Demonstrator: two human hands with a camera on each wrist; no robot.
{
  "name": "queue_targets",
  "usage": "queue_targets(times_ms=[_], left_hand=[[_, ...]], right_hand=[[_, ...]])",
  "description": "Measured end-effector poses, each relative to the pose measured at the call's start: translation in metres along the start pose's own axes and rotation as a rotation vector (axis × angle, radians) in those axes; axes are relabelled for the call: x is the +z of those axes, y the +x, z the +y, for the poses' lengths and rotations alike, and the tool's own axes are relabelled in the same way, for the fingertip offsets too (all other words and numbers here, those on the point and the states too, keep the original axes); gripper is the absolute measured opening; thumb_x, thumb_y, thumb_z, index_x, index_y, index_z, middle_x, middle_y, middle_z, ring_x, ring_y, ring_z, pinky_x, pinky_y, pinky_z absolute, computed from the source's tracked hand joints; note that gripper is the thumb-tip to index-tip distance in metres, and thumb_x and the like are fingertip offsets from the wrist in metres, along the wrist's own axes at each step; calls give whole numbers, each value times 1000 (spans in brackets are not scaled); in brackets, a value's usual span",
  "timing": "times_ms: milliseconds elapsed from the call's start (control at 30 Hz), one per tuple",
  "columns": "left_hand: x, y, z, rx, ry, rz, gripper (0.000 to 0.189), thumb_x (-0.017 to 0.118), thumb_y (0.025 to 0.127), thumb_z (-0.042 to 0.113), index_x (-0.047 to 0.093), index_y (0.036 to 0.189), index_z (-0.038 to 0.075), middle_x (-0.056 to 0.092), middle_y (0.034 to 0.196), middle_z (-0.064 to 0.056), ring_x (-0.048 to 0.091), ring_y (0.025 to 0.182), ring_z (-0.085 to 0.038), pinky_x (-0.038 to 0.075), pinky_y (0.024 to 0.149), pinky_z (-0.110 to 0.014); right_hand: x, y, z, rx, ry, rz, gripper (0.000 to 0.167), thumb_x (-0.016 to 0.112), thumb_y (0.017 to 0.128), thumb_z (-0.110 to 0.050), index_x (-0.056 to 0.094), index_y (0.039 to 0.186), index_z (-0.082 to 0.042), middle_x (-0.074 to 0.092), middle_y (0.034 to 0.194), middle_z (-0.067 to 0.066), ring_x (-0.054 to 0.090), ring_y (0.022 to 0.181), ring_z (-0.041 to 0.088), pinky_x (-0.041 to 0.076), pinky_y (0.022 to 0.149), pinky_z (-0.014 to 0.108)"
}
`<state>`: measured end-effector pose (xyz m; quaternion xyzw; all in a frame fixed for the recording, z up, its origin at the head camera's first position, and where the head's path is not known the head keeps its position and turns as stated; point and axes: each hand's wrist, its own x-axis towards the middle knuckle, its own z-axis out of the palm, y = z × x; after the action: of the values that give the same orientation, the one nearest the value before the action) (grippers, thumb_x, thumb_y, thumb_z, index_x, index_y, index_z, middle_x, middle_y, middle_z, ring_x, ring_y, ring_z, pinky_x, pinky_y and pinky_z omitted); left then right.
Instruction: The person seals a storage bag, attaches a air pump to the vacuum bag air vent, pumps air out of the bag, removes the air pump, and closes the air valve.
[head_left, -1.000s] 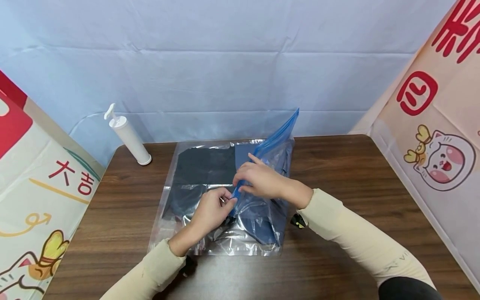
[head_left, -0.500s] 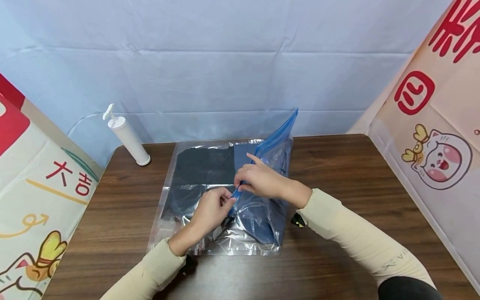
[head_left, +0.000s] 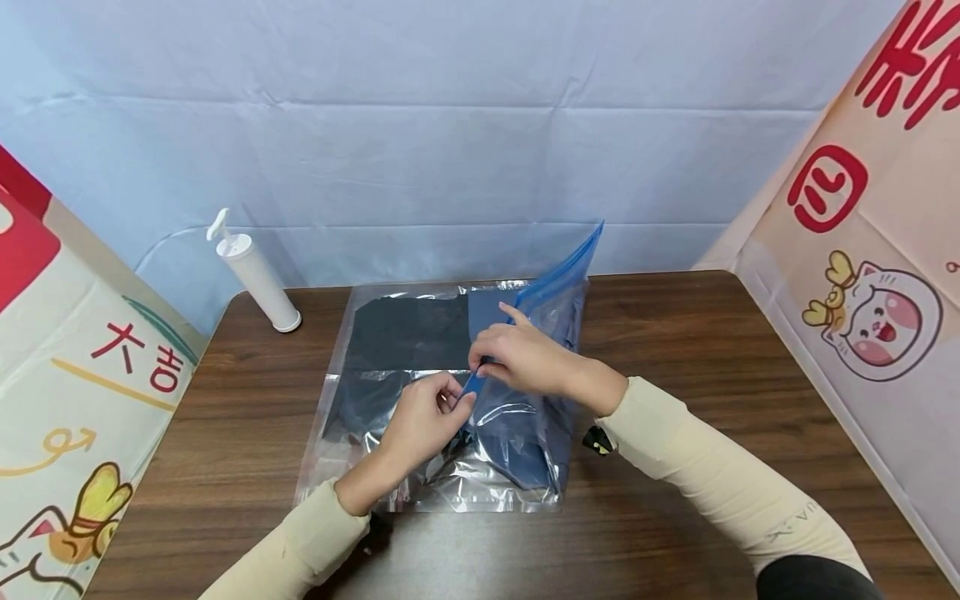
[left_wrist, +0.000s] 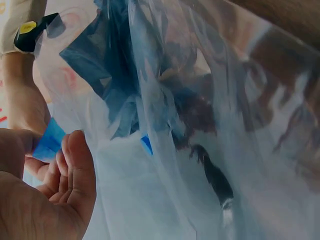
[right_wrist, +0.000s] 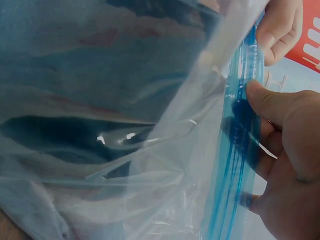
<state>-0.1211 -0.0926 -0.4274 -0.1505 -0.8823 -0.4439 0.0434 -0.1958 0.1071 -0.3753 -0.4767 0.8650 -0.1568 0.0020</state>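
A clear plastic zip storage bag (head_left: 322,471) lies on the table with a black folded garment (head_left: 408,333) and a blue one (head_left: 517,458) inside. Its blue zip strip (head_left: 566,268) is lifted, slanting up to the far right. At the near end of the strip, my left hand (head_left: 422,421) pinches it between thumb and fingers. Just beyond, my right hand (head_left: 528,358) grips the same strip, index finger raised. The right wrist view shows my right thumb (right_wrist: 272,102) pressing the zip strip (right_wrist: 232,150), fingers behind it. In the left wrist view, the blue strip's end (left_wrist: 49,142) shows between the fingers.
A white hand pump (head_left: 258,279) stands upright at the table's back left corner. Brown wooden tabletop (head_left: 690,358) extends to both sides of the bag. A pale blue cloth (head_left: 450,150) hangs behind, and printed banners (head_left: 862,275) flank the table.
The strip's raised far end has shifted slightly to the right. My right hand moves a little along with it; the left hand keeps its pinch at nearly the same place.
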Motion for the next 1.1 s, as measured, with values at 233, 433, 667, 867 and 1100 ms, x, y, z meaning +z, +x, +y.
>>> queue_targets(times_ms=[233, 433, 667, 867, 1100], left_hand=[[0, -2, -1, 6, 24, -39, 21, 72, 93, 13, 62, 74, 16, 53, 62, 10, 49, 52, -4, 44, 52, -23], [1, -2, -2, 38, 58, -44, 24, 75, 93, 12, 61, 73, 15, 53, 62, 10, 48, 53, -3, 44, 53, -23], [2, -3, -1, 10, 42, -49, 23, 76, 91, 11, 61, 74, 15, 55, 65, 9, 50, 56, -3, 45, 54, -24], [1, -4, 1, -8, 31, -51, 22, 78, 91, 12, 62, 76, 14, 56, 67, 9, 51, 57, -4, 46, 55, -24], [1, -5, 4, -13, 17, -57, 16, 79, 90, 13, 65, 80, 13, 61, 70, 8, 54, 59, -3, 48, 58, -23]], right_hand=[[1, -3, -1, -31, 33, -9, 6, 76, 94, -15, 75, 98, -19, 69, 98, -8, 65, 99, 15, 9, 120, 65], [4, -4, -2, -56, 39, 0, 4, 77, 92, -16, 74, 94, -19, 70, 94, -8, 67, 96, 12, 6, 123, 59], [4, -4, -3, -45, 50, -17, 3, 74, 95, -17, 73, 92, -16, 70, 96, -8, 67, 97, 12, 9, 123, 60], [4, -5, -6, -51, 25, -28, 7, 79, 90, -20, 74, 95, -19, 69, 97, -9, 66, 101, 12, 12, 121, 63], [7, -7, -9, -57, 6, -3, 8, 81, 88, -18, 74, 93, -19, 69, 95, -9, 66, 99, 13, 15, 120, 64]])
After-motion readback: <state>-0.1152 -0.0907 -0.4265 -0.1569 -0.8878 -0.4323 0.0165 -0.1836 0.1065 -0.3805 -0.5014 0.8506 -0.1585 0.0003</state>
